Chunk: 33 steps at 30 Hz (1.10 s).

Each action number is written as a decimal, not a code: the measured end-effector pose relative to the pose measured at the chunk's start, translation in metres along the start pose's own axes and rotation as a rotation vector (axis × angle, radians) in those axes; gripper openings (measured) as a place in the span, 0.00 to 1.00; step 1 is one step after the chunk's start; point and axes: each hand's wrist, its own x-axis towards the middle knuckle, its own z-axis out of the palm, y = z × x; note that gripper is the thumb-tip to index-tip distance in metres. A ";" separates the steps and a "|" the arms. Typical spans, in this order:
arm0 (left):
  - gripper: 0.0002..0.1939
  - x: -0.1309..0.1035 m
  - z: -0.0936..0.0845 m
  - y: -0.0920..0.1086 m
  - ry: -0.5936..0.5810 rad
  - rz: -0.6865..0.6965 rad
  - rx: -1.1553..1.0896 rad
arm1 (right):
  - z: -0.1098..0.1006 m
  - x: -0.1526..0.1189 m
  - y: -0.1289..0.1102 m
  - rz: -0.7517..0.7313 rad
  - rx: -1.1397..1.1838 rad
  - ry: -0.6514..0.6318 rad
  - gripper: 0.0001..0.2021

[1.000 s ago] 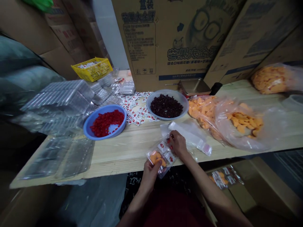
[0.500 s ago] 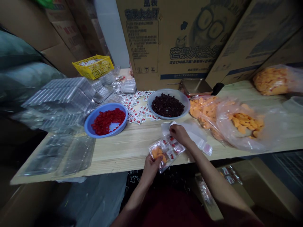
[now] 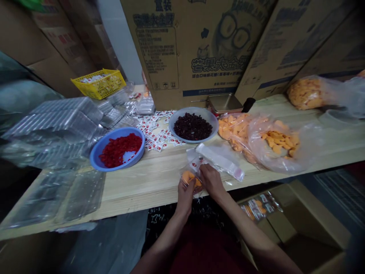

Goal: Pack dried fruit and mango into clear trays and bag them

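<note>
A clear plastic tray [image 3: 188, 177] with orange pieces and small red-and-white packets is between my hands at the table's front edge. My left hand [image 3: 186, 192] grips its near left side, fingers pressed on it beside the orange pieces. My right hand [image 3: 210, 179] is closed on its right side, fingertips near the packets; a clear bag seems to be around the tray, though its edges are hard to make out. Just beyond lies a stack of clear bags [image 3: 219, 158]. Behind are a bowl of dark pieces [image 3: 193, 127] and a blue bowl of red pieces [image 3: 121, 148].
Stacked clear trays [image 3: 57, 125] and a yellow basket [image 3: 99, 90] stand at left. Small packets [image 3: 156, 137] lie scattered behind. Bags of orange pieces [image 3: 281, 142] are at right. Below the table's right edge, an open carton [image 3: 310, 213] holds filled packs.
My right hand has come down to the tray's right side, and my left hand has moved slightly right. The tray's packets are now mostly covered. The whole view has shifted.
</note>
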 end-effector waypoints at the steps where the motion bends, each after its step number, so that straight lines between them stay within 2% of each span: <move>1: 0.22 0.001 0.003 0.000 0.000 0.005 -0.005 | -0.004 0.001 -0.001 0.025 0.030 0.018 0.07; 3: 0.21 0.003 0.005 -0.001 0.000 0.000 -0.015 | -0.011 0.005 0.004 0.101 0.079 0.063 0.07; 6: 0.20 0.005 0.001 -0.005 -0.002 -0.013 -0.011 | -0.016 0.006 0.025 0.157 0.077 0.105 0.06; 8: 0.20 0.006 -0.004 -0.008 0.018 -0.016 -0.011 | -0.012 0.003 0.038 0.144 0.017 0.089 0.08; 10: 0.21 0.006 -0.007 -0.010 0.039 -0.014 -0.022 | -0.005 -0.002 0.045 0.147 -0.046 0.065 0.05; 14: 0.21 0.008 -0.008 -0.010 0.054 -0.028 -0.031 | 0.003 -0.015 0.046 0.150 -0.004 0.095 0.06; 18: 0.19 0.009 -0.006 -0.010 0.058 -0.011 -0.016 | 0.001 -0.013 0.041 0.062 0.043 0.196 0.20; 20: 0.19 0.010 -0.004 -0.009 0.052 0.004 -0.002 | 0.001 -0.005 0.041 0.040 -0.014 0.196 0.17; 23: 0.19 0.010 -0.001 -0.008 0.038 0.015 0.015 | 0.002 0.007 0.044 0.064 -0.118 0.141 0.05; 25: 0.19 0.010 -0.001 -0.008 0.035 0.013 0.013 | -0.002 0.008 0.049 0.072 -0.128 0.128 0.06; 28: 0.19 0.012 -0.002 -0.007 0.042 0.006 -0.006 | -0.013 -0.005 0.054 0.050 0.000 0.193 0.06; 31: 0.20 0.015 -0.003 -0.005 0.037 -0.004 -0.036 | -0.022 -0.020 0.055 0.057 0.093 0.249 0.11; 33: 0.21 0.017 -0.002 -0.002 0.037 -0.017 -0.042 | -0.019 -0.021 0.052 0.069 0.063 0.232 0.14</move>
